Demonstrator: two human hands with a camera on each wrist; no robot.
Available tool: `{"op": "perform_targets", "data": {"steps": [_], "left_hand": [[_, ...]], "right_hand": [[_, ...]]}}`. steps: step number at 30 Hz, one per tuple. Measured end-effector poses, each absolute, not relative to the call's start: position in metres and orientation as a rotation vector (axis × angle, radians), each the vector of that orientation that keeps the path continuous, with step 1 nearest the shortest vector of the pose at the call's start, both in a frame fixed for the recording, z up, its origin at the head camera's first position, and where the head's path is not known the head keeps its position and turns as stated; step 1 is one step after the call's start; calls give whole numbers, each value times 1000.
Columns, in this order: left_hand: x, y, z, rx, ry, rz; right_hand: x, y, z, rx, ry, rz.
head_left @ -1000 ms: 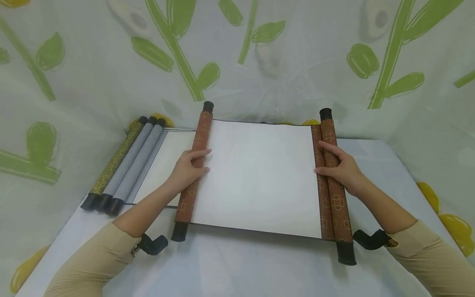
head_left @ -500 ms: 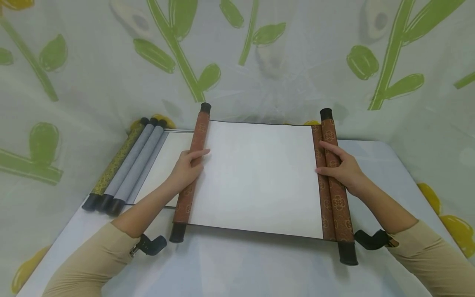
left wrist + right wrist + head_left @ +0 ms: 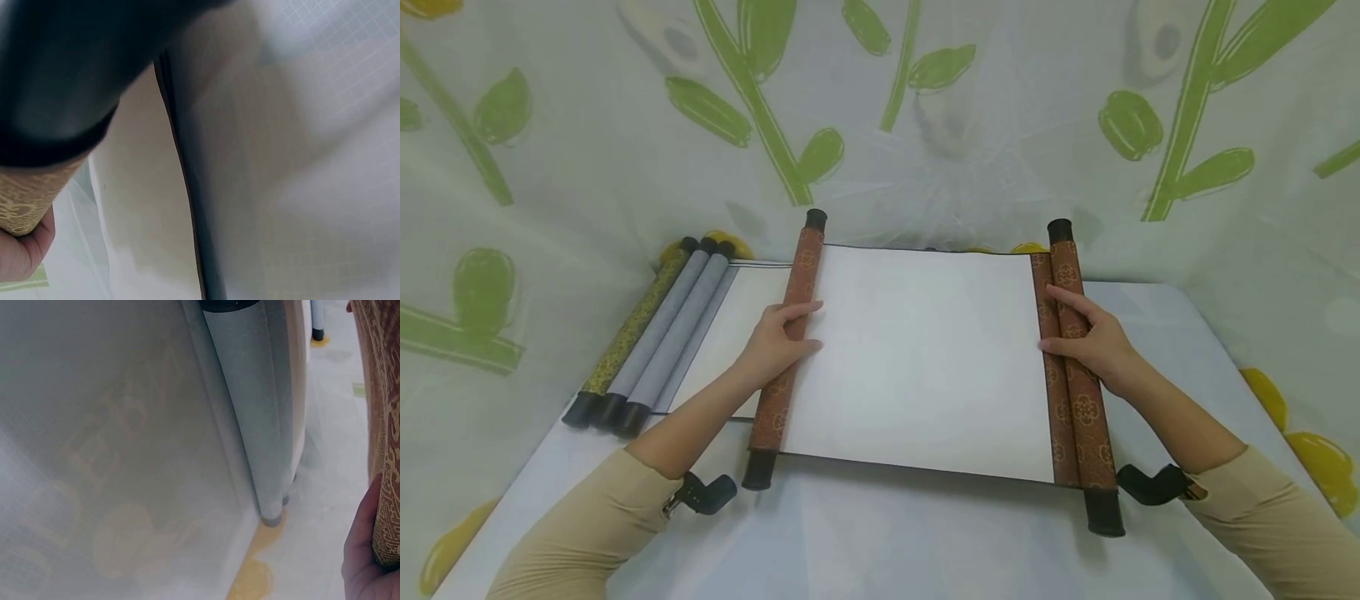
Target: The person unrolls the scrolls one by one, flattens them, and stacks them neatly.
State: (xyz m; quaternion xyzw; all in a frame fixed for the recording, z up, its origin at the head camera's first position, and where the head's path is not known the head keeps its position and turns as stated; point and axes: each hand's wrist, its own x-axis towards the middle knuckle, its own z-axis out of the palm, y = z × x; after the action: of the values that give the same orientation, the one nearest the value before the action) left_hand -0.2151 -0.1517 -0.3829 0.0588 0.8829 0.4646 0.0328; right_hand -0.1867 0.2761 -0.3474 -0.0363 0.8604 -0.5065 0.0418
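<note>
Both hands hold a hanging scroll with blank white paper (image 3: 917, 358) spread between them. Around the left roller (image 3: 805, 267), covered in rust-brown patterned cloth with black end knobs, the left hand (image 3: 778, 337) grips near the middle, its thumb and finger over the paper's edge. On the opposite side the right hand (image 3: 1093, 342) grips the matching right roller (image 3: 1081, 400), fingertips on the brown border strip beside it. The left wrist view has a large black knob (image 3: 56, 87) close up, with fingers below it. At the right wrist view's edge, fingers (image 3: 362, 550) curl round the patterned roller.
Left of the held scroll, a yellow-green roll (image 3: 640, 321) and two grey rolls (image 3: 681, 325) lie side by side on the white table (image 3: 880, 542). A cream sheet (image 3: 722, 342) extends from them, partly behind the left roller. A leaf-printed cloth (image 3: 1000, 150) hangs behind.
The left roller has shifted slightly left and the right one slightly right, so a little more paper shows. The left thumb tucked in, then reappeared over the paper. Both hands keep their hold.
</note>
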Motion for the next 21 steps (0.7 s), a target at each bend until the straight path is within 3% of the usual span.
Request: {"op": "perform_targets", "data": {"steps": [21], "left_hand": [[-219,-160,-384,129,2714,1367]], "right_hand": [[-191,281,-346,-104,2634,-1547]]}}
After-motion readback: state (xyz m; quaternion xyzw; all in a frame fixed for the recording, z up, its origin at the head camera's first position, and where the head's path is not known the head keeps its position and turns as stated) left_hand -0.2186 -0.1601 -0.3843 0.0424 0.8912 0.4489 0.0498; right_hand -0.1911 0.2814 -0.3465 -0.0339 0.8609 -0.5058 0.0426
